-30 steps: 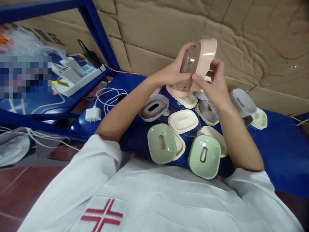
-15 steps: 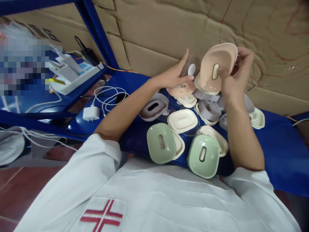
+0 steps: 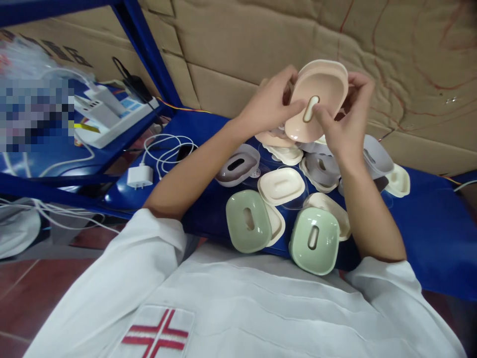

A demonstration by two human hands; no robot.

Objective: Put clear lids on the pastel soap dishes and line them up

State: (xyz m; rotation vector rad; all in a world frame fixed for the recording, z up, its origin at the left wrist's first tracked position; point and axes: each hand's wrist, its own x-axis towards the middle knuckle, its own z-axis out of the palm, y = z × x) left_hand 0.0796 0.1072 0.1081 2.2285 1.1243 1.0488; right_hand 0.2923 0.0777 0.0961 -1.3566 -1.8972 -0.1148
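One glossy peach plastic shell, rounded-rectangular, with a pale rim and a central oblong slot (image 3: pixel 330 92), raised above the tabletop and tilted, its hollow face toward the wearer; cream colour shows within the slot. Left hand (image 3: pixel 274 99): clamped on the shell's left side, thumb laid on the inner face near the slot. Right hand (image 3: pixel 346 119): clamped on the right side, thumb at the slot's edge, other fingers behind the rim and partly hidden. Below the shell, on a blue smooth-topped table (image 3: pixel 432 233): one peach plastic piece (image 3: pixel 274 138), partly covered by the left hand, over a wavy-edged cream piece (image 3: pixel 285 155); one mauve-grey oval shell with dark slot (image 3: pixel 223 174), near the left forearm; one flat cream rounded lid (image 3: pixel 281 186), about mid-group; two pale green glossy slotted shells, left (image 3: pixel 238 228) and right (image 3: pixel 324 251), at the near edge, each overlapping a cream piece. Toward the right: one grey slotted shell (image 3: pixel 380 154), just beside a cream moulded piece (image 3: pixel 398 180). Far left of the group: one white plug-in charger (image 3: pixel 139 175) with looped white cable. Backdrop: creased brown cardboard (image 3: pixel 231 54).
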